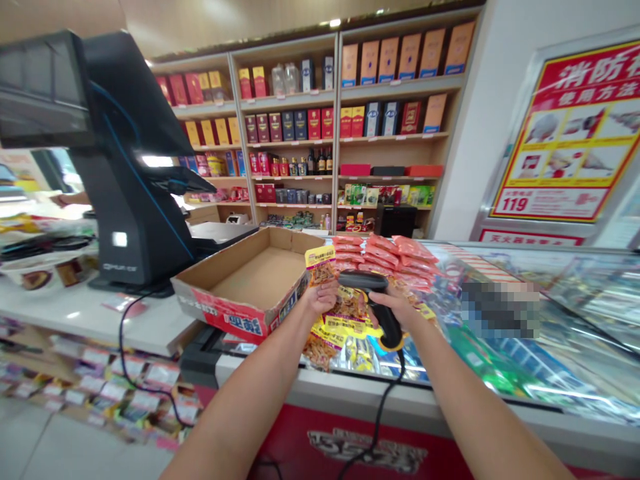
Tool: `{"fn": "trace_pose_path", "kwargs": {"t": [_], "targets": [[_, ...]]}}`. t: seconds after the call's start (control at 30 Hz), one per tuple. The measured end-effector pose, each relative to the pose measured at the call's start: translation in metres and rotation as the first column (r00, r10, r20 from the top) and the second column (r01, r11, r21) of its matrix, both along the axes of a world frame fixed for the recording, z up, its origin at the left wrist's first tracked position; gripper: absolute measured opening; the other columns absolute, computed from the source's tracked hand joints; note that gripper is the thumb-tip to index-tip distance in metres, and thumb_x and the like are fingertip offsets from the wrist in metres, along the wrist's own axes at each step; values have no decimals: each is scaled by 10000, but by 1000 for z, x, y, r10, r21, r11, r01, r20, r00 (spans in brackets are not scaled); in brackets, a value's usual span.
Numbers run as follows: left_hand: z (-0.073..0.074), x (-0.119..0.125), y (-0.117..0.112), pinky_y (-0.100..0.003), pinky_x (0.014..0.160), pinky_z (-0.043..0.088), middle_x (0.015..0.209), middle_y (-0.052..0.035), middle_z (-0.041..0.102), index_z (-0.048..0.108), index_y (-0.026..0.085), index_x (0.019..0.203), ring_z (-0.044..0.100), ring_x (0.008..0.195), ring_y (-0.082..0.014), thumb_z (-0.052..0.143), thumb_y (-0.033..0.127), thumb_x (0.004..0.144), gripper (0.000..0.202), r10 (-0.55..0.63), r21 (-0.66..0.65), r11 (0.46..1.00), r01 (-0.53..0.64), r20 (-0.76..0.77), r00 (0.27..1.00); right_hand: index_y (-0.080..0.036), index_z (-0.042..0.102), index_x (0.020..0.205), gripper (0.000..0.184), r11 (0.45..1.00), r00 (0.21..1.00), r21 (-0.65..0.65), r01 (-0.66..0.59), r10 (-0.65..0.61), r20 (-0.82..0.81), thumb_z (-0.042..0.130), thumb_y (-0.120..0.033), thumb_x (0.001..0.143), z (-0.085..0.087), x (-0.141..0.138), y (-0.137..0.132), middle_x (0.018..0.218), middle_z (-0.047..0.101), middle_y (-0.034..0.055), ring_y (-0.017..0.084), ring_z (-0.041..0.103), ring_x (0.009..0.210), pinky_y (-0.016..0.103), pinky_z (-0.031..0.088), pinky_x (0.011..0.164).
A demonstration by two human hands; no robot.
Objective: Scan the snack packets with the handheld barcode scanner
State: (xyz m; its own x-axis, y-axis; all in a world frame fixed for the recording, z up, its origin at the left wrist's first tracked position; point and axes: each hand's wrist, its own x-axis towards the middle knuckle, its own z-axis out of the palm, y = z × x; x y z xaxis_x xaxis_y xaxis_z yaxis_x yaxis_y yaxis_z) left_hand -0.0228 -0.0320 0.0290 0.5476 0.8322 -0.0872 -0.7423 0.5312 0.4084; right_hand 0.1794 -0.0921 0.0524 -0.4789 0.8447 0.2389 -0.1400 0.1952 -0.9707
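Note:
My left hand (320, 299) is closed on a yellow snack packet (321, 261), holding it upright over the glass counter. My right hand (395, 308) grips a black barcode scanner (374, 297) with an orange base, its head close to the packet. The scanner's black cable hangs down over the counter's front edge. Several more yellow snack packets (345, 330) lie on the glass under my hands.
An empty cardboard tray (240, 303) sits left of my hands. Behind it stands a black checkout terminal (130, 200) on a white counter. Red packets (385, 257) are stacked on the glass freezer lid (525, 347). Shelves of boxed goods (350, 120) line the back wall.

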Motion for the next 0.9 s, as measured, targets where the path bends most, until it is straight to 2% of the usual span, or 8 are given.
{"fn": "trace_pose_path", "kwargs": {"t": [0.13, 0.23, 0.43, 0.63, 0.9], "targets": [[0, -2, 1, -77, 276, 174, 424, 70, 282, 288, 181, 565, 242, 266, -7, 353, 17, 896, 375, -22, -32, 999, 23, 20, 1000, -159, 586, 816, 267, 999, 997, -21, 44, -43, 60, 655, -394, 707, 1, -1, -1, 538, 619, -5, 129, 550, 377, 234, 417, 375], [1, -2, 0, -73, 284, 177, 437, 71, 295, 331, 170, 578, 250, 273, -3, 370, -8, 881, 353, 5, 14, 1000, -6, 49, 999, -164, 583, 794, 292, 997, 996, -35, 75, -73, 57, 669, -415, 672, 0, -2, 0, 512, 616, -9, 130, 540, 359, 237, 419, 369], [-1, -3, 0, -89, 295, 173, 452, 76, 281, 397, 161, 625, 235, 292, -13, 403, -40, 839, 294, 44, 110, 993, -46, 17, 999, -169, 580, 719, 301, 997, 995, -28, 76, -74, 70, 658, -453, 658, -1, -2, 3, 468, 609, 1, 132, 536, 349, 240, 420, 373], [-4, -5, 3, -112, 301, 202, 412, 76, 212, 324, 176, 559, 219, 290, -29, 426, -49, 785, 334, 76, 92, 993, -69, -82, 994, -163, 591, 673, 303, 998, 993, -15, 61, -59, 106, 625, -464, 688, -1, -1, 3, 418, 579, 2, 127, 527, 347, 236, 414, 381], [5, -1, -5, -56, 292, 167, 420, 77, 244, 270, 174, 555, 227, 280, 2, 356, -24, 876, 387, 64, 40, 997, -64, -11, 998, -167, 565, 678, 281, 995, 995, -52, 87, -84, 49, 662, -429, 651, 0, -3, 2, 505, 598, -7, 124, 541, 353, 240, 428, 362]]}}
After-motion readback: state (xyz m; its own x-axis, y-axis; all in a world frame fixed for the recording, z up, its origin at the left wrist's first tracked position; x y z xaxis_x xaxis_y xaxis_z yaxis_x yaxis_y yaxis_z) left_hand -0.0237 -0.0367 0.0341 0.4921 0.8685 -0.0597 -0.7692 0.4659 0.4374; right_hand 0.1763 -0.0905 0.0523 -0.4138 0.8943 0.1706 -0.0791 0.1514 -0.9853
